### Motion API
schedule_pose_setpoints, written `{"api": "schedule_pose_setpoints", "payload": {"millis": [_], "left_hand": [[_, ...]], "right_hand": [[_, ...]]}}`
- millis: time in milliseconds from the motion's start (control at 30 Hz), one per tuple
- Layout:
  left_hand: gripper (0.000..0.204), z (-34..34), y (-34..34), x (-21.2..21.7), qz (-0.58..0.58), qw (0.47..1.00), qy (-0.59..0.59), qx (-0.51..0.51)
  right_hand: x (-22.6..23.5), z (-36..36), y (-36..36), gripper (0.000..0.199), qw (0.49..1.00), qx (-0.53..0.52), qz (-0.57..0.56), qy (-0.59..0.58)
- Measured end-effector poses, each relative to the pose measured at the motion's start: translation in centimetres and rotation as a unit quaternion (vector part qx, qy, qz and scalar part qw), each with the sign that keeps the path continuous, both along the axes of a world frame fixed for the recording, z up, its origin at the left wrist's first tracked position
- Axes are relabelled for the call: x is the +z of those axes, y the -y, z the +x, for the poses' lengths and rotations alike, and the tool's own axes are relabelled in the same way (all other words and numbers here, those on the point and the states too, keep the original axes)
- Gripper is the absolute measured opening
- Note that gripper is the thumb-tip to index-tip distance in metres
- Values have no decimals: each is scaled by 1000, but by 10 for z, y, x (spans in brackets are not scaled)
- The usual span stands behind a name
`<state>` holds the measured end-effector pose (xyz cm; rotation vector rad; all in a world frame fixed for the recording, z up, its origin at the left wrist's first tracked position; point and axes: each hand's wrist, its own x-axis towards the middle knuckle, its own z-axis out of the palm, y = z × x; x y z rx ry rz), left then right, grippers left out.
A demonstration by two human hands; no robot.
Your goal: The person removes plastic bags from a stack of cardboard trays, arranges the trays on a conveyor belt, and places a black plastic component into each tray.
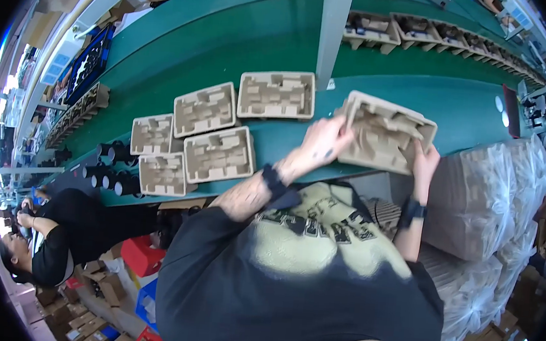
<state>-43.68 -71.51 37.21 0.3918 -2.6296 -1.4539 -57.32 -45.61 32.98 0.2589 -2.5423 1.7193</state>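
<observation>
Between my two hands is a tan moulded-pulp tray [383, 144], tilted, with its shaped hollows showing. My left hand [328, 139] is closed on its left end. At the tray's right end my right hand [425, 164] grips the near corner, thumb over the inside. To the left, several like trays lie on the green work surface. The nearest to my left hand are one tray [276, 95] at the back and another [219, 155] closer to me. No parts show inside them.
Plastic-wrapped stacks [469, 199] stand close on my right. A white post [332, 40] rises beyond the work surface [463, 115]. Filled trays [419, 29] line the far green belt. Black cylindrical parts [120, 153] stand at left, near a co-worker [56, 237] in black.
</observation>
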Motion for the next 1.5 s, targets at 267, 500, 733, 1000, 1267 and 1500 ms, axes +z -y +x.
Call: {"api": "schedule_pose_setpoints", "payload": {"millis": [267, 500, 733, 1000, 1267, 1500], "left_hand": [[30, -13, 20, -38, -123, 992, 22, -21], [43, -18, -9, -2, -174, 963, -206, -20], [44, -51, -36, -35, 180, 974, 63, -124], [35, -32, -12, -19, 320, 939, 37, -122], [45, -7, -25, -3, 423, 905, 40, -24], [49, 1, -25, -7, 332, 941, -57, -44]], "right_hand": [[8, -13, 14, 28, 983, 54, 171, 23], [39, 7, 39, 35, 986, -21, 134, 94], [56, 41, 44, 58, 946, 315, 72, 32], [82, 34, 32, 93, 847, 358, 341, -197], [79, 32, 53, 115, 814, 411, 353, -209], [78, 51, 54, 113, 840, 392, 300, -223]]}}
